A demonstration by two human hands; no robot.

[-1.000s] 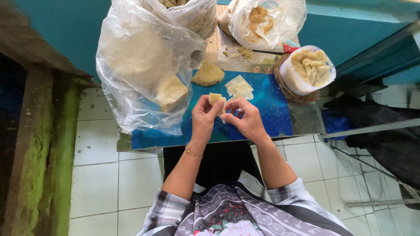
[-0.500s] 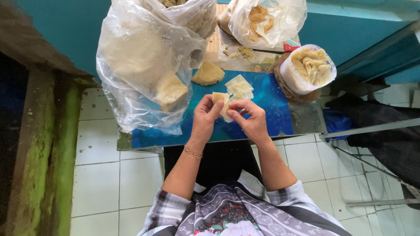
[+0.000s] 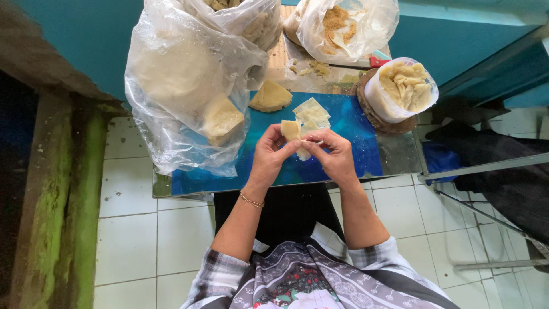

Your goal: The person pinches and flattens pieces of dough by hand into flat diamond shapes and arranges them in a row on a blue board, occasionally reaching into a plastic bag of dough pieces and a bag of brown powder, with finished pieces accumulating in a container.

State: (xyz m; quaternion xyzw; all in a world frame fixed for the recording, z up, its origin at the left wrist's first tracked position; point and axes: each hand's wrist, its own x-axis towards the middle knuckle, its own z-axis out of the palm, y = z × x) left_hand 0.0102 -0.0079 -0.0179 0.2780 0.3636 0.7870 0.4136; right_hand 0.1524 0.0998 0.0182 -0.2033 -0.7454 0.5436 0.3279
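Observation:
My left hand (image 3: pixel 270 153) and my right hand (image 3: pixel 331 153) meet above the blue tabletop (image 3: pixel 349 149), both pinching a small pale dough wrapper (image 3: pixel 290 130). The wrapper stands up between my fingertips, partly folded, with a bit of dough showing below them. A gold bracelet circles my left wrist. Just beyond my hands lies a small stack of square wrappers (image 3: pixel 311 111) on the blue surface. A mound of beige dough (image 3: pixel 270 96) rests to their left.
A big clear plastic bag (image 3: pixel 183 86) with pale dough pieces fills the table's left side. Another bag (image 3: pixel 343 26) with crumbly filling sits at the back. A white tub (image 3: pixel 400 86) of dough strips stands right. White floor tiles lie below; a metal frame stands right.
Both hands have kept working the wrapper in place; its top edge now stands higher above my left fingers. Nothing else on the table has moved.

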